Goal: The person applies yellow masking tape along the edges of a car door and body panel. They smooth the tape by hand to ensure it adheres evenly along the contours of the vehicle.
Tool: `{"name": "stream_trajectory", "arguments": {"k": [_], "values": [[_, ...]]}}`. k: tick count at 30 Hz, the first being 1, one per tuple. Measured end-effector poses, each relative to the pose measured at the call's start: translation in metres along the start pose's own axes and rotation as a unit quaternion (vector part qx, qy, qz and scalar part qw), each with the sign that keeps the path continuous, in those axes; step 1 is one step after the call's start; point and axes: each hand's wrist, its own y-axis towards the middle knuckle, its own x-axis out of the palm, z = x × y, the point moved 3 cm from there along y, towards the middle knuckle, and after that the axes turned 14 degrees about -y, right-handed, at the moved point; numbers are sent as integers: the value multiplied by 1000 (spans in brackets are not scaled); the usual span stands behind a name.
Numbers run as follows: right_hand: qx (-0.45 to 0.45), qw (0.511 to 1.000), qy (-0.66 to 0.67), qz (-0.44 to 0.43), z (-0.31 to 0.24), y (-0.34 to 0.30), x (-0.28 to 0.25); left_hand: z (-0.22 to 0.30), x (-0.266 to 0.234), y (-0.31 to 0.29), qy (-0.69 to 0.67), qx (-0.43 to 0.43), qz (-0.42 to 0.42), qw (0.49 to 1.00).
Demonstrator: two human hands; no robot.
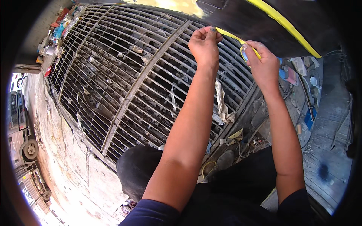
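Note:
Yellow masking tape (230,35) stretches between my two hands. My left hand (204,46) pinches its free end between thumb and fingers, right by the lower edge of a dark panel (237,20). My right hand (263,67) is closed around the tape roll (244,55), whose rim shows partly between thumb and fingers. Above and to the right, a wide yellow band (283,23) runs diagonally along the dark panel. A pale yellowish patch (177,6) marks the panel farther left.
Below my hands lies a metal floor grate (132,84) with litter under its bars. Cans and clutter (56,34) line the far left edge. Scraps, a white cup (313,81) and a blue object (310,117) lie at right. Parked vehicles (26,147) stand outside at left.

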Motion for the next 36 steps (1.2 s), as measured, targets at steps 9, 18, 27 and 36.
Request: {"name": "stream_trajectory", "arguments": {"k": [9,18,27,36], "values": [[21,999,23,5,-8,-4,1,0,5,-2,-17,-33,20,999],[16,1000,9,4,-4,-3,1,5,3,2,-6,-80,21,997],[8,1000,14,6,-2,0,2,8,1,5,-14,-97,11,995],[19,999,34,2,2,2,4,1,-3,6,-56,-95,43,993]]}}
